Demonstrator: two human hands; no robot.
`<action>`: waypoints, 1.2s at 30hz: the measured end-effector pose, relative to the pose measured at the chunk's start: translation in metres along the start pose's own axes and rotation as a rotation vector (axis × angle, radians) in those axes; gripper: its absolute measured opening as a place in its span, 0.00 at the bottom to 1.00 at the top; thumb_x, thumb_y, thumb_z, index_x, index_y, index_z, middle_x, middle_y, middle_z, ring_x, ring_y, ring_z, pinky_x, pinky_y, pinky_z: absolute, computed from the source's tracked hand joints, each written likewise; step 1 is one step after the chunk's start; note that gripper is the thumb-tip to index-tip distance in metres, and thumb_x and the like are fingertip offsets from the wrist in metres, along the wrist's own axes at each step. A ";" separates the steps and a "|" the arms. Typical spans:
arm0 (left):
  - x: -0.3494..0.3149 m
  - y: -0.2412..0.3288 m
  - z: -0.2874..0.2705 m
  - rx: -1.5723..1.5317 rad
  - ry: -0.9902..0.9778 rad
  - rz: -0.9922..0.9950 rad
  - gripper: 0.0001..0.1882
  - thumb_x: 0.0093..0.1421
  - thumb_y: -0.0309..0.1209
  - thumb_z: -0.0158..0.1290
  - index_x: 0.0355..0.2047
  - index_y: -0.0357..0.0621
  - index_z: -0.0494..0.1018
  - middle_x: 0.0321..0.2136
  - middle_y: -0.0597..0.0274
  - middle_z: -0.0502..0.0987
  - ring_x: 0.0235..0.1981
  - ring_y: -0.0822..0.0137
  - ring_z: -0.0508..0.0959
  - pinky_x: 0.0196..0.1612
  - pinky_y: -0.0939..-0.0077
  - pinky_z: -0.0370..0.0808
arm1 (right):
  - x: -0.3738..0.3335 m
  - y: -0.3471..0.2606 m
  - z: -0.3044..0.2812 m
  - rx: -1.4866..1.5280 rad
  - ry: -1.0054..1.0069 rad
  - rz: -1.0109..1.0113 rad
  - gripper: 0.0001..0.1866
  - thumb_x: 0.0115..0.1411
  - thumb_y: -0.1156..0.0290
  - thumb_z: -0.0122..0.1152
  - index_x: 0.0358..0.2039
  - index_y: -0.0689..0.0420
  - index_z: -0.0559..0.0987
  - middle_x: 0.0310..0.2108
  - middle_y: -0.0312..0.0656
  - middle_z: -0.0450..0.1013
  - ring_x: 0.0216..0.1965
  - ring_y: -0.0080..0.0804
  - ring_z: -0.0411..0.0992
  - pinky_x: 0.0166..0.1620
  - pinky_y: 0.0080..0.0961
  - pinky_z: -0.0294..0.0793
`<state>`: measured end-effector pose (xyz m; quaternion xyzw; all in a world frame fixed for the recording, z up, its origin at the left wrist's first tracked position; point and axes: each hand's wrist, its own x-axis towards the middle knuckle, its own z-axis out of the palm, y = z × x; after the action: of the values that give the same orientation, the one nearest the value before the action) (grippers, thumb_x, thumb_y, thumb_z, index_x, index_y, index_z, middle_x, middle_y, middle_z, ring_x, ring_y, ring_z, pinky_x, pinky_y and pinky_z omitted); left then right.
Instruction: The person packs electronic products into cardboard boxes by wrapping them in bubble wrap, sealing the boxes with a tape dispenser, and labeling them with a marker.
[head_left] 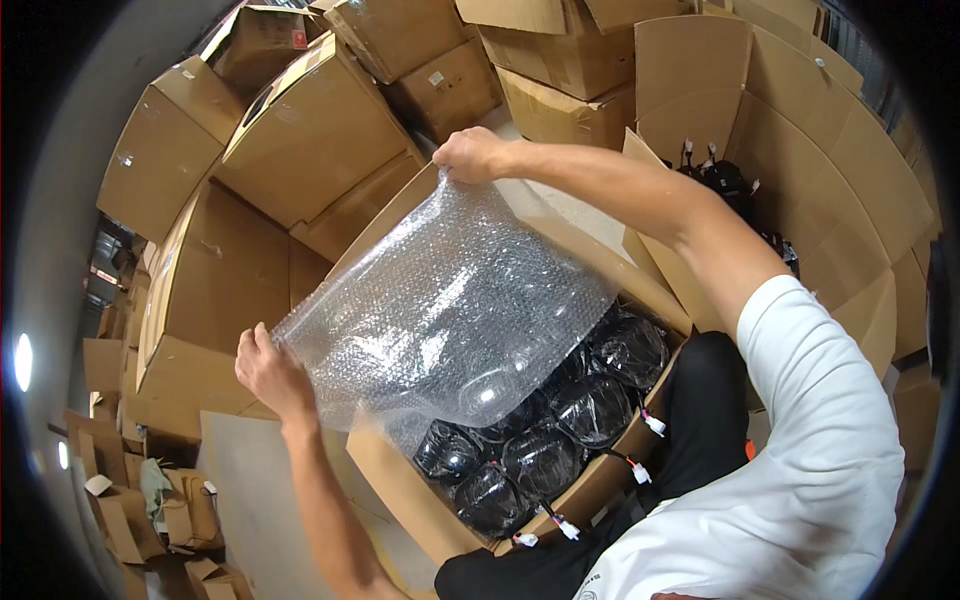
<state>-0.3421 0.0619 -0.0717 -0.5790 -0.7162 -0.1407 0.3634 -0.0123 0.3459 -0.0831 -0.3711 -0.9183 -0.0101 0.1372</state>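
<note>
A clear sheet of bubble wrap (430, 310) is stretched between my two hands over an open cardboard box (395, 490). My left hand (273, 375) grips one corner beyond the box's left side. My right hand (470, 156) pinches another corner at the far side. The sheet covers the far part of the box. Along the near side, several round black parts wrapped in clear plastic (541, 461) show in rows. Their cables end in white connectors (640, 472) that hang over the near rim.
Large closed cartons (310, 140) crowd the far left. At the right, a tall open carton (800, 130) holds more black parts with white connectors (728, 178). Torn cardboard boxes (125, 510) lie at the lower left. My black-trousered knee (705, 400) is against the box.
</note>
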 end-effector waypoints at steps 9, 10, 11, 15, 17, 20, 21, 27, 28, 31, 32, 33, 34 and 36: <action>-0.071 0.088 0.147 -0.063 -0.380 0.053 0.36 0.66 0.53 0.49 0.68 0.46 0.61 0.71 0.45 0.54 0.71 0.44 0.53 0.70 0.40 0.46 | 0.050 0.010 0.079 -0.087 0.162 0.196 0.11 0.62 0.73 0.52 0.41 0.58 0.81 0.47 0.51 0.78 0.52 0.46 0.75 0.54 0.41 0.74; -0.069 0.089 0.167 -0.183 -0.527 -0.045 0.37 0.67 0.55 0.46 0.69 0.47 0.58 0.71 0.45 0.52 0.72 0.44 0.49 0.70 0.39 0.45 | 0.050 0.011 0.086 -0.232 0.271 0.168 0.12 0.63 0.74 0.50 0.43 0.58 0.79 0.50 0.50 0.76 0.55 0.45 0.73 0.56 0.40 0.72; -0.074 0.077 0.180 -0.279 -0.688 -0.167 0.38 0.68 0.57 0.42 0.71 0.48 0.55 0.72 0.45 0.49 0.73 0.43 0.46 0.70 0.38 0.43 | 0.048 -0.007 0.095 -0.363 0.644 -0.119 0.11 0.64 0.74 0.49 0.46 0.56 0.75 0.50 0.49 0.72 0.55 0.43 0.70 0.58 0.38 0.69; -0.064 0.064 0.206 -0.451 -0.871 -0.201 0.36 0.69 0.56 0.39 0.69 0.46 0.58 0.71 0.45 0.52 0.73 0.47 0.50 0.70 0.40 0.43 | -0.005 -0.044 0.140 0.138 0.303 -0.508 0.16 0.66 0.58 0.56 0.45 0.58 0.74 0.47 0.49 0.73 0.52 0.45 0.72 0.57 0.40 0.69; -0.054 0.055 0.237 -0.626 -0.818 -0.129 0.34 0.70 0.54 0.40 0.66 0.42 0.63 0.69 0.42 0.57 0.71 0.46 0.54 0.71 0.46 0.48 | -0.024 -0.009 0.186 0.133 -0.199 -0.130 0.39 0.67 0.35 0.38 0.57 0.59 0.72 0.59 0.56 0.67 0.64 0.50 0.63 0.66 0.55 0.55; -0.068 0.060 0.244 -0.576 -0.459 -0.072 0.27 0.69 0.45 0.47 0.58 0.37 0.70 0.62 0.39 0.66 0.63 0.41 0.65 0.65 0.52 0.61 | -0.022 -0.018 0.197 0.059 -0.337 -0.016 0.42 0.67 0.33 0.32 0.62 0.58 0.68 0.66 0.55 0.60 0.69 0.50 0.56 0.68 0.60 0.47; -0.065 0.062 0.238 -0.472 -0.289 -0.047 0.24 0.68 0.42 0.50 0.56 0.36 0.71 0.60 0.39 0.69 0.60 0.40 0.68 0.62 0.53 0.65 | -0.025 -0.021 0.203 0.071 -0.266 -0.007 0.42 0.67 0.33 0.33 0.63 0.58 0.67 0.66 0.55 0.59 0.70 0.50 0.54 0.68 0.62 0.46; -0.101 0.052 0.202 -0.484 -0.456 0.007 0.26 0.70 0.45 0.46 0.57 0.35 0.71 0.58 0.40 0.71 0.60 0.42 0.68 0.64 0.53 0.63 | -0.036 -0.017 0.204 0.063 -0.084 0.068 0.43 0.67 0.33 0.30 0.62 0.59 0.69 0.66 0.56 0.60 0.69 0.51 0.55 0.68 0.63 0.45; -0.103 0.044 0.199 -0.473 -0.602 -0.033 0.28 0.70 0.48 0.45 0.58 0.37 0.71 0.59 0.41 0.70 0.62 0.43 0.67 0.65 0.52 0.61 | -0.029 -0.018 0.203 0.070 -0.189 0.070 0.44 0.67 0.33 0.29 0.62 0.59 0.69 0.66 0.56 0.61 0.69 0.51 0.56 0.67 0.62 0.46; -0.105 0.045 0.192 -0.441 -0.674 -0.074 0.31 0.70 0.51 0.41 0.60 0.38 0.69 0.60 0.41 0.69 0.63 0.44 0.66 0.65 0.49 0.60 | -0.019 -0.023 0.203 0.110 -0.310 0.065 0.45 0.67 0.31 0.27 0.62 0.59 0.70 0.64 0.57 0.63 0.68 0.51 0.57 0.67 0.58 0.49; -0.117 0.032 0.205 -0.355 -0.606 0.084 0.31 0.71 0.51 0.40 0.62 0.40 0.66 0.62 0.42 0.67 0.65 0.45 0.64 0.65 0.49 0.60 | -0.016 -0.022 0.203 0.087 -0.286 0.046 0.46 0.67 0.31 0.27 0.62 0.60 0.70 0.64 0.57 0.63 0.68 0.51 0.57 0.67 0.57 0.50; -0.124 0.025 0.210 -0.293 -0.585 0.131 0.31 0.71 0.51 0.40 0.63 0.41 0.65 0.63 0.42 0.66 0.65 0.44 0.63 0.65 0.48 0.60 | -0.015 -0.022 0.200 0.065 -0.273 0.036 0.47 0.66 0.30 0.27 0.62 0.60 0.70 0.64 0.57 0.63 0.68 0.50 0.57 0.67 0.57 0.50; -0.120 0.036 0.201 -0.357 -0.645 0.035 0.31 0.71 0.52 0.40 0.63 0.40 0.65 0.63 0.41 0.65 0.66 0.43 0.63 0.66 0.46 0.59 | -0.019 -0.024 0.194 0.107 -0.367 0.038 0.46 0.67 0.31 0.30 0.62 0.62 0.69 0.65 0.58 0.60 0.68 0.51 0.56 0.69 0.57 0.48; -0.107 0.056 0.184 -0.428 -0.687 -0.035 0.32 0.71 0.53 0.40 0.63 0.40 0.65 0.64 0.41 0.64 0.66 0.42 0.62 0.66 0.44 0.58 | -0.031 -0.011 0.178 0.160 -0.424 0.058 0.46 0.67 0.31 0.31 0.62 0.63 0.68 0.65 0.60 0.60 0.68 0.52 0.56 0.69 0.55 0.49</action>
<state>-0.3485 0.1149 -0.2845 -0.6426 -0.7602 -0.0912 -0.0282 -0.0418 0.3386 -0.2611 -0.3790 -0.9135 0.1452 -0.0297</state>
